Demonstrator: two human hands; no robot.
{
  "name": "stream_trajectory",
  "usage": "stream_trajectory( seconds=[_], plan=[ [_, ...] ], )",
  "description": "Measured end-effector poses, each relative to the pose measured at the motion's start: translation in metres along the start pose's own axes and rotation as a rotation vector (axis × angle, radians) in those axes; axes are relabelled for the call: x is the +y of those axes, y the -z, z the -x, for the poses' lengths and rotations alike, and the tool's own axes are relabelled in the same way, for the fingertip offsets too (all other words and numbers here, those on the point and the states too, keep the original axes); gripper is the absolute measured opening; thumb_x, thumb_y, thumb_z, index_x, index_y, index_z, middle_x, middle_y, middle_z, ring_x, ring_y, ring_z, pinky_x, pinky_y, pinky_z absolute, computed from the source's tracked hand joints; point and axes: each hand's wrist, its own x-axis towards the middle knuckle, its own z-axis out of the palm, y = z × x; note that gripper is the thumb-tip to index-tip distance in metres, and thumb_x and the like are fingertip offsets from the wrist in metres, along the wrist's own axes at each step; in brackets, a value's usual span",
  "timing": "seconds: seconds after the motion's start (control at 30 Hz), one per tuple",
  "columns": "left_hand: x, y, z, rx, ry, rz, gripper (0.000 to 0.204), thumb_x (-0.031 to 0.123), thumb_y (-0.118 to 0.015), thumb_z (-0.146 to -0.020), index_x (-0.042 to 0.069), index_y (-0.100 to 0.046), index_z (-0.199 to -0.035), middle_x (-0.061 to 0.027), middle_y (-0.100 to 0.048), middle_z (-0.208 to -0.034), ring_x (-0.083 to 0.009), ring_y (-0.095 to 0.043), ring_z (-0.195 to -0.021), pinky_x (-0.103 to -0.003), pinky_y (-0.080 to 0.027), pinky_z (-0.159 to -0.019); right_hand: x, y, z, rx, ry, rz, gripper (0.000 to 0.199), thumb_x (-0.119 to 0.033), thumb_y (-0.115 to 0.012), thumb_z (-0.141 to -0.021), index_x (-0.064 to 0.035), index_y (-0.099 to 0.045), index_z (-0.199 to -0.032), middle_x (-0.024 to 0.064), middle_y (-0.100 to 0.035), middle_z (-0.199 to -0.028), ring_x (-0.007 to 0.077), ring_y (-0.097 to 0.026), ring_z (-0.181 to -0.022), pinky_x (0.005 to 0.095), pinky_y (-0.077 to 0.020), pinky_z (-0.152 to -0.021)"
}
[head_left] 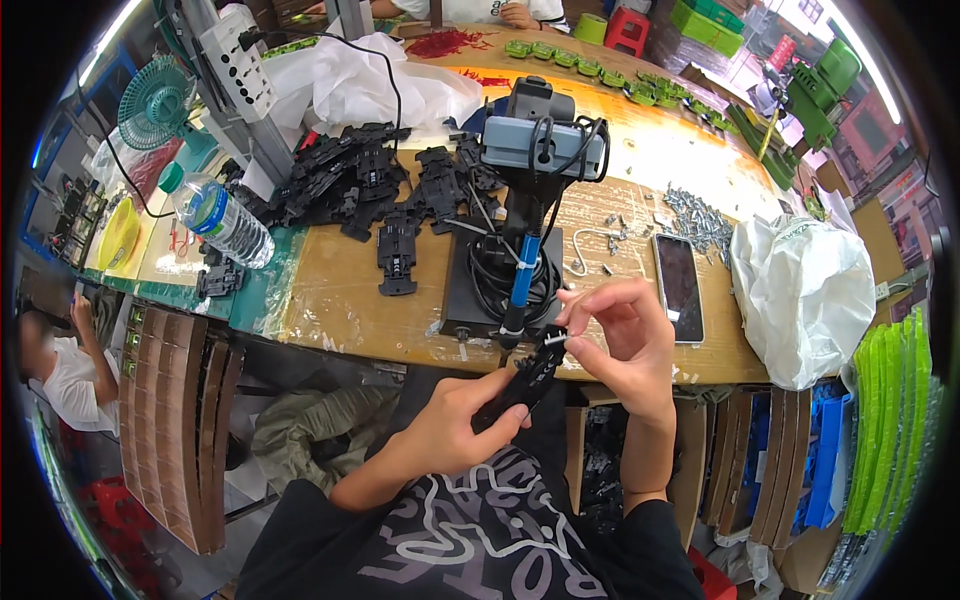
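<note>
A: "What did we have?"
B: "Our left hand curled round a long, black plastic part, its axis slanting away rightward!"
A: "And our right hand?"
B: "Half open, thumb at the far end by a small silvery metal pin; gripped or not, we couldn't tell."
A: "Obstacles?"
B: "A blue-and-black pen-shaped tool just beyond; a dark-screened phone farther right."

Slim black plastic part: showed a silvery piece at its tip.
Blue pen-shaped plastic tool handle: turned black at its lower end.
Clear cylindrical plastic bottle: wore a green cap and a blue-and-green label.
Crumpled white plastic bag: bore faint green marks.
Black short-sleeved fabric shirt: was patterned with grey lettering and a wavy white outline.
</note>
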Motion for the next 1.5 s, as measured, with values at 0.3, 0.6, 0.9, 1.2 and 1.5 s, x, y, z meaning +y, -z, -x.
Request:
stream_trajectory(
  seconds=[0.3, 0.6, 0.9, 1.2, 1.5],
  plan=[
    [-0.004, 0.005, 0.002, -0.078, -0.024, -0.136, 0.026, 0.011, -0.056, -0.074, -0.004, -0.05, -0.094, -0.0173, -0.053, -0.062, -0.0298, -0.053, -0.052, -0.032, -0.039, -0.048, -0.012, 0.018, -0.004, -0.18, -0.209, 0.068, 0.027, 0.009, -0.058, -0.067, 0.0005, -0.048, -0.09, 0.005, -0.052, -0.08, 0.0128, -0.053, -0.079, 0.0285, -0.0414, -0.079],
    [0.002, 0.013, 0.006, -0.121, -0.08, -0.359, 0.025, 0.01, -0.056, -0.072, -0.004, -0.052, -0.092, -0.0171, -0.054, -0.062, -0.0318, -0.053, -0.052, -0.035, -0.041, -0.046, -0.014, 0.011, 0.003, -0.145, -0.26, 0.143, 0.023, 0.008, -0.058, -0.067, 0.0017, -0.05, -0.088, 0.0079, -0.054, -0.079, 0.0155, -0.055, -0.074, 0.0345, -0.0394, -0.086],
    [-0.019, 0.018, 0.007, -0.414, 0.029, 0.19, 0.048, 0.034, -0.05, -0.081, -0.005, -0.044, -0.109, -0.0136, -0.056, -0.082, -0.0184, -0.055, -0.065, -0.027, -0.044, -0.052, -0.016, 0.003, 0.044, -0.125, -0.138, 0.362, 0.014, 0.005, -0.056, -0.066, 0.0017, -0.059, -0.079, 0.0097, -0.059, -0.077, 0.0215, -0.057, -0.072, 0.0307, -0.045, -0.069],
    [-0.074, -0.02, 0.02, -0.464, 0.381, 0.941, 0.042, 0.025, -0.049, -0.082, -0.003, -0.039, -0.111, -0.0081, -0.05, -0.086, -0.013, -0.051, -0.072, -0.022, -0.044, -0.06, 0.033, -0.016, 0.077, -0.163, 0.06, 0.005, 0.01, -0.001, -0.057, -0.071, 0.0, -0.059, -0.081, 0.0114, -0.06, -0.081, 0.026, -0.056, -0.081, 0.048, -0.033, -0.09],
    [-0.086, -0.019, 0.029, -0.255, 0.415, 0.956, 0.026, 0.018, -0.056, -0.076, 0.0, -0.049, -0.093, -0.0002, -0.052, -0.075, -0.0047, -0.049, -0.066, -0.017, -0.04, -0.057, 0.05, -0.038, 0.107, 0.108, -0.128, 0.108, 0.014, 0.002, -0.058, -0.071, -0.0027, -0.062, -0.083, 0.0096, -0.055, -0.091, 0.0221, -0.052, -0.086, 0.0342, -0.0384, -0.082]
  ],
)
